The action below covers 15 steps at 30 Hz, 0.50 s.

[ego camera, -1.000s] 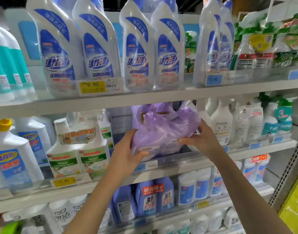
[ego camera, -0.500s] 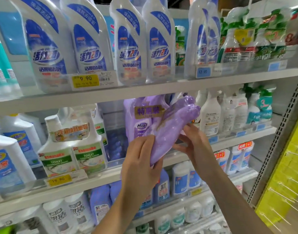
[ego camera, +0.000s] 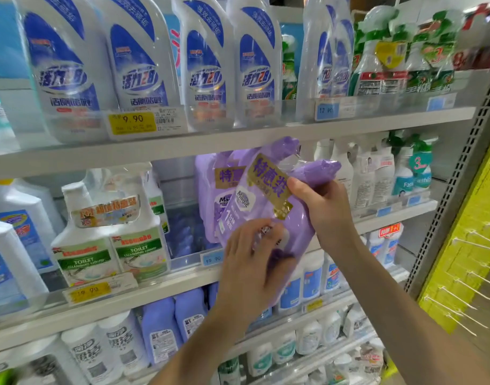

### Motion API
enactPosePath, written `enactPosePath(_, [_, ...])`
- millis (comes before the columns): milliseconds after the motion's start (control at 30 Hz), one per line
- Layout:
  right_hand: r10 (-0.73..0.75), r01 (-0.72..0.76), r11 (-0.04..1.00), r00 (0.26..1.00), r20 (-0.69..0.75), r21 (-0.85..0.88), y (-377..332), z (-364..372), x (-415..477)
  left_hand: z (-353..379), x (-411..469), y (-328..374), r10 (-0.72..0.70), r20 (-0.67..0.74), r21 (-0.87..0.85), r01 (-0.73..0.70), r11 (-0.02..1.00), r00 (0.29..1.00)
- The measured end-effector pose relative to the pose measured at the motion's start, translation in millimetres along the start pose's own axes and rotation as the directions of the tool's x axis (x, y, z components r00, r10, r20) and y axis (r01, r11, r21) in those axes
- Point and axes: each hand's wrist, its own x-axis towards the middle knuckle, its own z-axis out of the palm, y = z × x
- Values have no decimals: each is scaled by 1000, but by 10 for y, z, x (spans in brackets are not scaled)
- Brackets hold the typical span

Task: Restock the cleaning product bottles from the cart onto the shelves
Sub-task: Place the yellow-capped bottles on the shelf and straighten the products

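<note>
A shrink-wrapped twin pack of purple cleaner bottles with a gold label is tilted in front of the middle shelf. My right hand grips its upper right side near the bottle necks. My left hand holds the pack's lower end, fingers curled over the front. A second purple pack stands upright on the shelf just behind and to the left. The cart is out of view.
White toilet-cleaner twin packs stand left of the purple packs, with a gap between them. Tall blue-and-white bottles line the shelf above. White spray bottles sit to the right. A yellow wrapped stack stands at far right.
The purple pack has turned so its gold-labelled front faces me. My right hand rose to its upper end and my left hand shifted over its lower front.
</note>
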Motion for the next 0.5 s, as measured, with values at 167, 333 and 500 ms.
enactPosePath(167, [-75, 72, 997, 963, 260, 21, -97, -116, 26, -259, 320, -464, -481, 196, -382, 518, 765, 854])
enactPosePath(333, [-95, 135, 990, 866, 491, -45, -236, -229, 76, -493, 579, -703, -462, 466, -365, 640, 676, 754])
enactPosePath(500, [-106, 210, 974, 762, 639, -89, -368, -388, 193, -548, 600, -515, -551, 263, -313, 611, 728, 792])
